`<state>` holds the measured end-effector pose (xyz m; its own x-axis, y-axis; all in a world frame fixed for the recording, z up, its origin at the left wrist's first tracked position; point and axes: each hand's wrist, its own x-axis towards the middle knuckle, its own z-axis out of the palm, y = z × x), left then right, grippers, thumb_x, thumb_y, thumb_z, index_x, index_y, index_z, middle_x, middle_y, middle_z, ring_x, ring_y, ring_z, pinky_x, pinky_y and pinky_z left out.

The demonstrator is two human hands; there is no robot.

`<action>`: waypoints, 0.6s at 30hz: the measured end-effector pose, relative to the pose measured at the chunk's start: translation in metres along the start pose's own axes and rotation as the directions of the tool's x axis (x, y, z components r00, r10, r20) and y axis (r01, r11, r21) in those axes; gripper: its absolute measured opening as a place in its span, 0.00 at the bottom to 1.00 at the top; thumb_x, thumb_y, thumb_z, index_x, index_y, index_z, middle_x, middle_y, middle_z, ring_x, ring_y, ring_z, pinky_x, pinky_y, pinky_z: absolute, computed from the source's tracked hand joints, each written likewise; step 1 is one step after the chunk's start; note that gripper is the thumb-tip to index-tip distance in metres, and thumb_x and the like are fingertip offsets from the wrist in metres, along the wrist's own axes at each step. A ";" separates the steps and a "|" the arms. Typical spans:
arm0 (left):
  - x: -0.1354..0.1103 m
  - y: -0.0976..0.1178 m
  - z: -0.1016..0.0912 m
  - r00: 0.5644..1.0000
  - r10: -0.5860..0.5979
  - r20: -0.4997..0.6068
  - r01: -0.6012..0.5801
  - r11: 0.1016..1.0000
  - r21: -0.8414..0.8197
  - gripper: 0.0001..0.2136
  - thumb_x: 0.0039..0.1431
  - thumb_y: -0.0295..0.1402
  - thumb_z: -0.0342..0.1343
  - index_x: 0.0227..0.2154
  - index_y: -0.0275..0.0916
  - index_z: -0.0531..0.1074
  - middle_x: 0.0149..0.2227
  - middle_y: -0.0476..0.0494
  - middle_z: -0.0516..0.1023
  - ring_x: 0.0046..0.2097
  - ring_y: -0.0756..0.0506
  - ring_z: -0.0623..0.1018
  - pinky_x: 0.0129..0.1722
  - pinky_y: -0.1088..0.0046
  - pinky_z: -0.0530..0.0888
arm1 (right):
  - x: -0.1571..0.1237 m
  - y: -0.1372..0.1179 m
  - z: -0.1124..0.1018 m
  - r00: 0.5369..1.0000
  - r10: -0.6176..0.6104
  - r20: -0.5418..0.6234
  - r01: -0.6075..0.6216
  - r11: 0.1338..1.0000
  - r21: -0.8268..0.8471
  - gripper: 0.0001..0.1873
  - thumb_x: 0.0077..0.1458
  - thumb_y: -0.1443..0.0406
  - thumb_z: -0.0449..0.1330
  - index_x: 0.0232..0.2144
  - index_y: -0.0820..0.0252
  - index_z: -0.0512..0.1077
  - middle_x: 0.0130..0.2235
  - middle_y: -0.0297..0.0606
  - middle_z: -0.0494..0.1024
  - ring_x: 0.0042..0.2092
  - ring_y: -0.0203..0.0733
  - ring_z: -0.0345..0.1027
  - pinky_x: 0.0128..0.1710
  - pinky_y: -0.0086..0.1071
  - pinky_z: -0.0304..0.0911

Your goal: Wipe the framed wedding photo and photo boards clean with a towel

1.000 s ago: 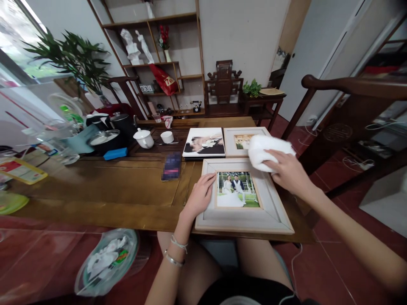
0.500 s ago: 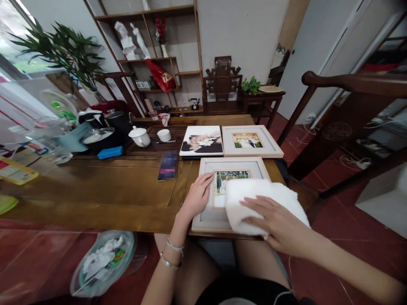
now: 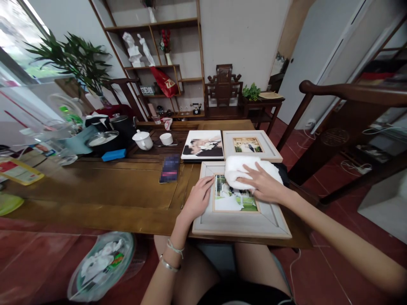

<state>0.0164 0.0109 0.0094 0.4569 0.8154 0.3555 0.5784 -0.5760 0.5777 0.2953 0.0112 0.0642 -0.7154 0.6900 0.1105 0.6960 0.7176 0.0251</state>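
Note:
A picture frame [image 3: 241,225] with a pale wide border lies flat at the table's front edge, a photo with greenery in its middle. My left hand [image 3: 199,197] rests on the frame's left border, fingers stretched out along it and touching the photo's edge. Under my right hand [image 3: 262,180] is a folded white towel [image 3: 237,169], pressed onto the upper part of the frame. That hand's fingers are spread over the towel and grip it. The towel hides the photo's top and the frame's upper right side.
Behind lie a photo panel [image 3: 202,142] and a second framed photo [image 3: 273,146]. A phone [image 3: 169,168], a lidded white cup [image 3: 143,140] and a blue block [image 3: 113,155] are to the left. A lined bin [image 3: 127,254] stands below left; a wooden chair [image 3: 343,118] is at right.
My right hand has slid the towel away from me, from the frame's lower right to its top, uncovering the lower part of the photo. My left hand stays on the left border.

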 end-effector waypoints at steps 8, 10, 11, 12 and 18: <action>0.001 0.003 -0.002 1.000 -0.022 0.015 0.023 1.000 -0.016 0.20 0.63 0.26 0.42 0.57 0.43 0.65 0.59 0.41 0.66 0.61 0.43 0.64 0.61 0.56 0.62 | -0.055 -0.100 -0.027 0.981 -0.125 0.151 0.076 0.953 0.294 0.42 0.36 0.75 0.53 0.57 0.47 0.64 0.64 0.38 0.57 0.66 0.56 0.40 0.62 0.62 0.37; 0.002 0.003 -0.003 0.999 -0.019 0.030 0.020 1.000 -0.006 0.20 0.64 0.27 0.42 0.57 0.43 0.64 0.60 0.41 0.66 0.61 0.43 0.63 0.61 0.56 0.62 | -0.056 -0.103 -0.025 0.979 -0.136 0.151 0.088 0.953 0.289 0.43 0.34 0.75 0.54 0.56 0.46 0.65 0.65 0.37 0.55 0.67 0.58 0.37 0.62 0.63 0.36; 0.002 0.003 -0.003 0.999 -0.019 0.036 0.019 1.000 0.003 0.20 0.64 0.27 0.42 0.57 0.42 0.64 0.60 0.40 0.66 0.61 0.43 0.63 0.61 0.56 0.62 | -0.053 -0.098 -0.022 0.981 -0.132 0.142 0.089 0.957 0.275 0.43 0.34 0.75 0.55 0.56 0.47 0.65 0.66 0.37 0.54 0.67 0.58 0.35 0.62 0.62 0.35; 0.002 0.003 -0.003 0.999 -0.020 0.041 0.019 1.000 0.010 0.20 0.64 0.27 0.41 0.57 0.41 0.64 0.60 0.40 0.65 0.62 0.42 0.63 0.61 0.55 0.61 | -0.050 -0.090 -0.019 0.984 -0.122 0.130 0.085 0.963 0.254 0.43 0.34 0.75 0.55 0.56 0.47 0.65 0.66 0.37 0.52 0.67 0.58 0.34 0.62 0.62 0.36; 0.001 0.001 -0.002 1.000 0.006 0.028 -0.006 1.000 0.012 0.20 0.65 0.27 0.40 0.57 0.41 0.64 0.59 0.39 0.66 0.61 0.42 0.63 0.61 0.54 0.62 | -0.013 -0.017 -0.002 1.000 0.023 0.016 -0.023 0.999 0.022 0.37 0.40 0.76 0.55 0.55 0.49 0.66 0.67 0.43 0.48 0.67 0.61 0.31 0.59 0.65 0.34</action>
<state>0.0164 0.0113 0.0114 0.4793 0.8100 0.3380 0.5833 -0.5817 0.5669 0.2935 -0.0101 0.0641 -0.7004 0.7073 0.0956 0.7106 0.7036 0.0008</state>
